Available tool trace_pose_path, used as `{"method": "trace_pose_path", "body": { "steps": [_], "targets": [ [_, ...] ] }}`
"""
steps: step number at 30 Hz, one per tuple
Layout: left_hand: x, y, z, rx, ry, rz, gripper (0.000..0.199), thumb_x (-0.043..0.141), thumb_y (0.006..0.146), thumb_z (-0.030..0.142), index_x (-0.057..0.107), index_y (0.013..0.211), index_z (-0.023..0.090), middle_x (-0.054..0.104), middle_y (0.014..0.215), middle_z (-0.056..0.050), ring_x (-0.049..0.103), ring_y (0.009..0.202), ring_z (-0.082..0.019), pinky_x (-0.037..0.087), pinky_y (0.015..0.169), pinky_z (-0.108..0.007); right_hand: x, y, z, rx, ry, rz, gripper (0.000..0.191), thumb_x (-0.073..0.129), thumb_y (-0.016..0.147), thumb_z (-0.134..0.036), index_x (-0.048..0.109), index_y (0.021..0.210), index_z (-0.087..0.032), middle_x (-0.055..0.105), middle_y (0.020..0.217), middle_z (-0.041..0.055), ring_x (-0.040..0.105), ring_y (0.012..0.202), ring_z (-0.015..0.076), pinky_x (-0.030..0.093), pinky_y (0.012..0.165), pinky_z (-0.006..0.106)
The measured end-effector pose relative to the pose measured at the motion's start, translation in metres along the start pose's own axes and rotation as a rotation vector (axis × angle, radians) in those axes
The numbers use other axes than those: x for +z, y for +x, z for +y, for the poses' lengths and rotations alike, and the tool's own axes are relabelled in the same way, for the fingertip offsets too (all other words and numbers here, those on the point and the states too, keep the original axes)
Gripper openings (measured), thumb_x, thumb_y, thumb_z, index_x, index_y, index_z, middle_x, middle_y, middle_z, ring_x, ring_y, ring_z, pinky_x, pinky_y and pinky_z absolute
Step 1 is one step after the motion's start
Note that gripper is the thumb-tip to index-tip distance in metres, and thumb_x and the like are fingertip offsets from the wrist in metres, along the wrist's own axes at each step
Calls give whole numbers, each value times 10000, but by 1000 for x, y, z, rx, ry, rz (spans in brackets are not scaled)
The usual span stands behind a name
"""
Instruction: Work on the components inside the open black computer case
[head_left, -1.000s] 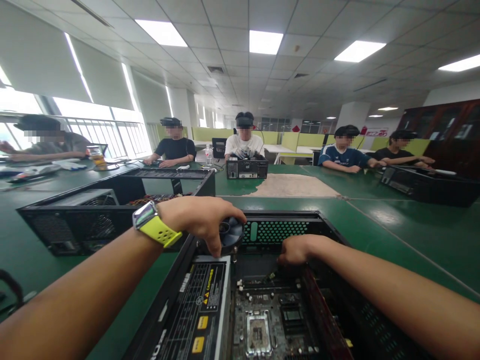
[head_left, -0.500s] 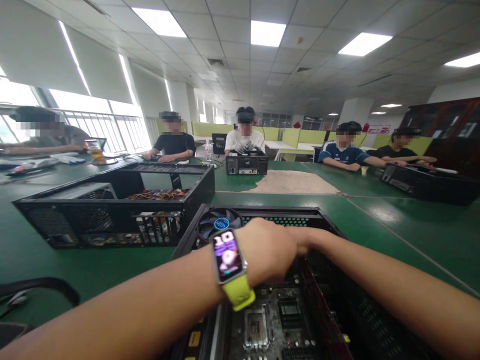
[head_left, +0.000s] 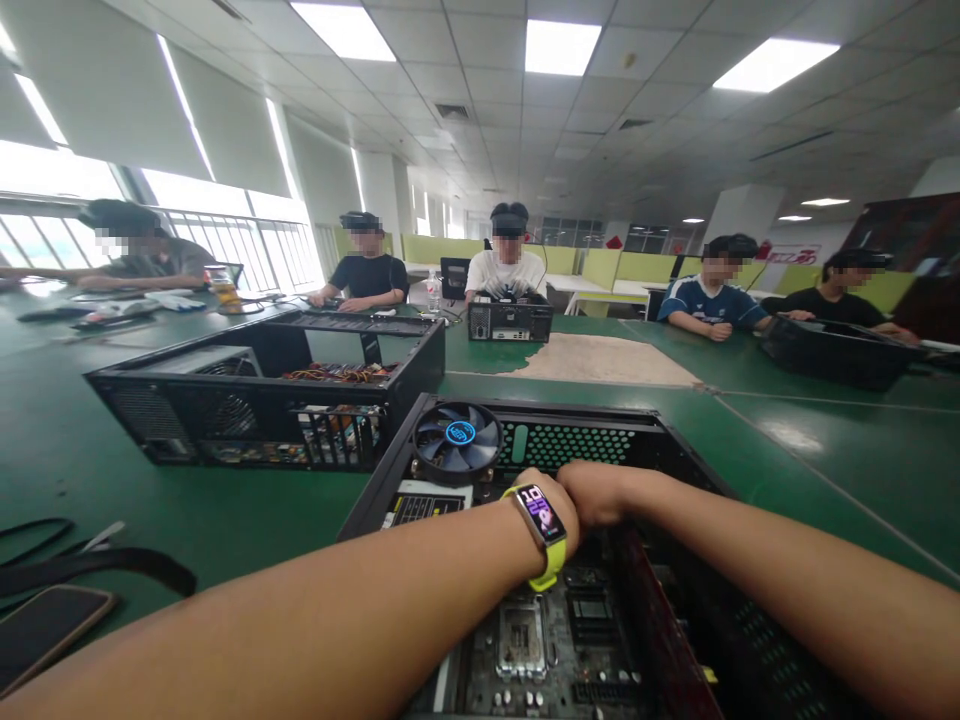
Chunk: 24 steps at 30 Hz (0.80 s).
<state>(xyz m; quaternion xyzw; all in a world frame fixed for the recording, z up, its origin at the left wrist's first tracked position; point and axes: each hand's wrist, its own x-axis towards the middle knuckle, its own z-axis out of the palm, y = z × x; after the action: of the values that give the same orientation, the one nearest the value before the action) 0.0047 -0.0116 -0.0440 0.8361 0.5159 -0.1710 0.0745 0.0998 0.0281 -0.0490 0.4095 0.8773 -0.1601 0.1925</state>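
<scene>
Both my hands are down inside an open black computer case (head_left: 660,425). My left hand (head_left: 568,505), with a yellow-green banded smartwatch (head_left: 541,517) on its wrist, reaches in behind the bare CPU socket (head_left: 521,635); its fingers are hidden. Right against it is my right hand (head_left: 592,493), its knuckles bent and fingertips out of sight, so whatever it grips cannot be made out. Below them lies the motherboard (head_left: 551,655), with a dark red expansion card (head_left: 656,620) standing on edge beside it. A CPU cooler fan (head_left: 459,440) rests at the case's far left corner, above the power supply (head_left: 420,502).
A second open computer case (head_left: 262,420) stands to the left on the green table (head_left: 247,530). A phone (head_left: 56,635) and black strap (head_left: 112,570) lie near left. Several people sit across the table, some with computer cases (head_left: 510,322).
My left hand has drawn back a little to the right and lower, uncovering the cooler fan and the power supply. My right hand now shows more beside it. The view has shifted slightly.
</scene>
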Motion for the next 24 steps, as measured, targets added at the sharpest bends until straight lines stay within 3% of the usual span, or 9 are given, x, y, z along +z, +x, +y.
{"method": "trace_pose_path", "body": {
  "steps": [5,8,13,20,24],
  "targets": [
    [6,3,7,5,133,-87,455,699,548,147,703,994,235,688,1053,-87,644,869,-313,544,722,-451,0,-3,-13,146,-220,-52,424,706,554,-294,702,937,-113,683,921,138,641,811,270,453,565,266],
    [8,4,7,-16,137,-71,473,686,534,110,705,996,211,697,1015,-110,649,831,-328,555,661,-445,-1,-5,-18,158,-250,-64,445,714,544,-287,698,954,-116,683,938,146,646,840,280,479,610,280],
    [4,1,6,-17,143,-119,416,601,638,117,690,1027,234,679,1070,-105,637,878,-321,555,652,-455,-3,-7,-20,149,-266,-87,477,723,546,-323,691,970,-107,678,965,155,642,861,298,495,631,308],
    [12,5,7,-38,173,-137,450,660,539,105,716,971,214,699,984,-120,639,779,-354,536,603,-489,-1,-5,-16,168,-220,-81,440,731,528,-340,709,917,-136,686,934,135,641,861,273,480,648,275],
    [13,12,6,-65,197,-224,481,725,474,147,722,954,174,708,880,-135,632,720,-356,528,575,-500,-1,-5,-17,138,-242,-78,415,696,578,-361,706,925,-135,686,932,137,645,836,269,479,626,281]
  ]
}}
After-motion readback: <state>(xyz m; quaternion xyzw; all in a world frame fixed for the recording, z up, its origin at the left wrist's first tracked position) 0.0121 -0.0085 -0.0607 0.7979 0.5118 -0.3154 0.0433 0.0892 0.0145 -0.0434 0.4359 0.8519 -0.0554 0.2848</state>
